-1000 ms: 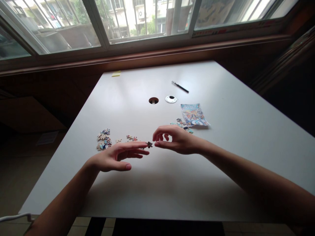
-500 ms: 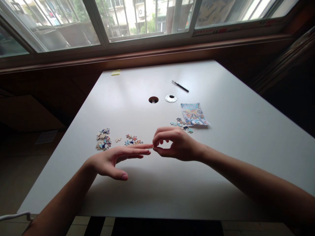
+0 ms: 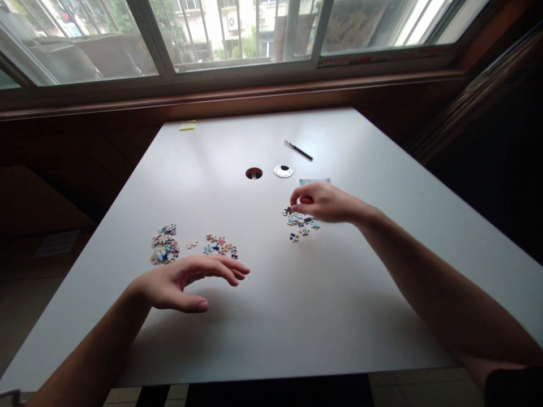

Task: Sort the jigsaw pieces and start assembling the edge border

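My right hand (image 3: 324,202) is over the right-hand pile of jigsaw puzzle pieces (image 3: 303,219), thumb and forefinger pinched together. A dark jigsaw puzzle piece (image 3: 288,211) shows at those fingertips, close above the pile or touching it. Low over the front of the table, my left hand (image 3: 190,280) hovers with palm down, fingers stretched and thumb apart, holding nothing. Just beyond it lie a middle pile of coloured pieces (image 3: 220,246), a single face-down piece (image 3: 192,245) and a larger left pile (image 3: 166,244). A blue picture sheet (image 3: 314,181) is mostly hidden behind my right hand.
On the white table (image 3: 263,333) a pen (image 3: 298,150) lies toward the back, near a round metal cable cover (image 3: 283,170) and an open cable hole (image 3: 254,173). A yellow sticker (image 3: 188,125) marks the far left corner. Behind the table is a window (image 3: 237,34).
My right hand has moved away from my left fingertips, rightward and farther back to the right pile, covering most of the sheet. The left hand's fingers now bend down slightly. The view has shifted.
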`<state>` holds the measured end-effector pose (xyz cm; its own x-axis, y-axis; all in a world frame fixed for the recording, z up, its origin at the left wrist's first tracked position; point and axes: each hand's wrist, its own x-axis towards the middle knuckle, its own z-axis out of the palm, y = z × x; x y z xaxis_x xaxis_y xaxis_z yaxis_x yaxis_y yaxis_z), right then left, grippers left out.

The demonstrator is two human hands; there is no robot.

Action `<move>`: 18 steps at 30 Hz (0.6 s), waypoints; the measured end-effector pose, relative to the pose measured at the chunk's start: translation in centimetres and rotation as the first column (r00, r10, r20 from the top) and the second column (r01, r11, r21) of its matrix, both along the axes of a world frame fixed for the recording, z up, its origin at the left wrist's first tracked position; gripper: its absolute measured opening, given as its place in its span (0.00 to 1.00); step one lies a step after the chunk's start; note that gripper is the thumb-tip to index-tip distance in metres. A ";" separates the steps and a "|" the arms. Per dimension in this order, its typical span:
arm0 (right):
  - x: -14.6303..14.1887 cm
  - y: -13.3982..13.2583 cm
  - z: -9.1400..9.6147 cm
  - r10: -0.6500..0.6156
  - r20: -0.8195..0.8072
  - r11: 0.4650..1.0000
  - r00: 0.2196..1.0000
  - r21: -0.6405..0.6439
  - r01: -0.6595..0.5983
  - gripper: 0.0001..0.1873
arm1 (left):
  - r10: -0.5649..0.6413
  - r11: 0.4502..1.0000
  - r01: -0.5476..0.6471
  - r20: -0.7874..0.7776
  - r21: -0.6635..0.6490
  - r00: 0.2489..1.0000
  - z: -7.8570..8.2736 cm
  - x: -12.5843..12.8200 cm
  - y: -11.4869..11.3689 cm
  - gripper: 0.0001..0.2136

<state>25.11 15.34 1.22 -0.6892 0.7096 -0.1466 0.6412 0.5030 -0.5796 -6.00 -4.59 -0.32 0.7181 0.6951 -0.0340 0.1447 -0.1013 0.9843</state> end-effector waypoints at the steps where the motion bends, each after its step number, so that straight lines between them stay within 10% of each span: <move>1: -0.1 0.1 -0.3 0.013 0.064 1.000 0.998 -0.003 -0.013 0.11 | 0.000 1.000 0.000 0.003 0.001 1.000 0.0 0.0 0.0 0.19; 14: -2.0 -1.6 -1.6 0.062 0.325 0.996 0.944 0.035 -0.077 0.08 | -0.089 0.994 0.085 -0.065 -0.067 0.994 1.5 -0.8 0.2 0.08; 18: -1.8 -1.4 -1.6 0.037 0.374 0.991 0.927 0.109 -0.084 0.08 | 0.272 0.961 -0.270 -0.034 0.060 0.962 1.3 -4.0 -0.2 0.06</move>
<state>23.31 13.98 -0.41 -0.6443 0.6966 -0.3156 0.7644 0.5988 -0.2390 -10.03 -4.78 1.02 0.5014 0.8650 -0.0172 0.2148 -0.1053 0.9710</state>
